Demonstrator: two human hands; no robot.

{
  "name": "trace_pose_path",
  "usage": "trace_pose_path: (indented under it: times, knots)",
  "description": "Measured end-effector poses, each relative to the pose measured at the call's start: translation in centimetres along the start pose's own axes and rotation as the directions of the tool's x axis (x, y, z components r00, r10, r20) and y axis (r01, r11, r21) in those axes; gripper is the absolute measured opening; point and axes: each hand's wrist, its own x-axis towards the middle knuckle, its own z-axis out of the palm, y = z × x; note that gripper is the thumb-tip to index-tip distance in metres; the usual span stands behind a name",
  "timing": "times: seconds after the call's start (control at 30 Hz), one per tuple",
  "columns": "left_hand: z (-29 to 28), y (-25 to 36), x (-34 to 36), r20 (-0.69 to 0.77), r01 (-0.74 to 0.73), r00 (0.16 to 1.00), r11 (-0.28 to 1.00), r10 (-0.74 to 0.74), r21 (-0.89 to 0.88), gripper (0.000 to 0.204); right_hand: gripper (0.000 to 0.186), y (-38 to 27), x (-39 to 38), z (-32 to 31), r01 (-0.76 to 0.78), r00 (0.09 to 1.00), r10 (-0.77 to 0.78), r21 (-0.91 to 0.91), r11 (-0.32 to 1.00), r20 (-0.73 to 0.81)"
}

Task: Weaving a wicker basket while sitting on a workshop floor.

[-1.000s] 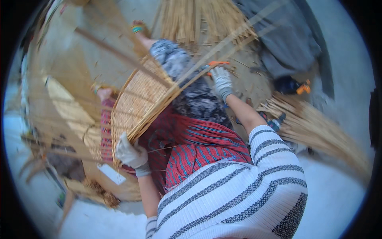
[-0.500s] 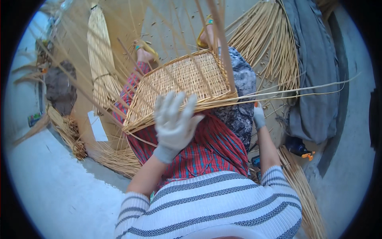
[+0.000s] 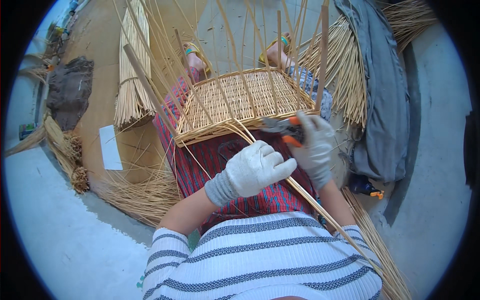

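A partly woven wicker basket (image 3: 232,97) with a rectangular base rests across my lap, upright stakes rising around its edges. My left hand (image 3: 257,169), in a white glove, is closed round several long pale wicker strands (image 3: 320,205). They run from the basket's near edge, through the fist, toward the lower right. In my gloved right hand (image 3: 317,147) is a pair of pruning shears (image 3: 292,140) with orange and dark handles. Its blurred grey jaws lie close to the basket's near edge, just right of the strands; whether they touch it I cannot tell.
A tied wicker bundle (image 3: 134,75) stands at the left, beside a white strip (image 3: 110,147). Loose wicker (image 3: 145,192) lies nearer. Farther right are more wicker rods (image 3: 345,75), a grey cloth (image 3: 382,110) and a dark bottle with an orange nozzle (image 3: 364,185).
My left hand, open over the basket before, has closed on the strands, which now point toward the lower right. My right hand has come up from the right side with the shears.
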Motion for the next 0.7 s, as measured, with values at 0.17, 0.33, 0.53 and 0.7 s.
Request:
trace_pose_path:
  times: [0.17,0.33,0.53,0.7]
  knots:
    - [0.3,0.5,-1.1,-0.089,-0.012,0.996,0.999,0.008,-0.040,0.044,0.076,-2.2,-0.3,4.8,-0.060,0.998,0.060,-0.061,0.996,-0.003]
    - [1.0,-0.1,-1.8,-0.213,-0.043,0.977,0.997,0.028,-0.069,0.043,0.066,-3.2,0.0,5.5,0.018,0.994,-0.038,-0.193,0.981,-0.103]
    - [-0.8,0.6,-2.9,-0.183,-0.079,0.982,0.986,0.052,-0.144,0.047,0.060,-3.3,-1.6,5.0,0.001,0.999,0.003,-0.061,0.998,0.052]
    - [-2.0,1.6,-3.5,-0.197,-0.076,0.979,0.988,0.048,-0.135,0.049,0.068,-5.6,0.9,4.0,0.075,0.992,-0.088,-0.136,0.988,-0.091]
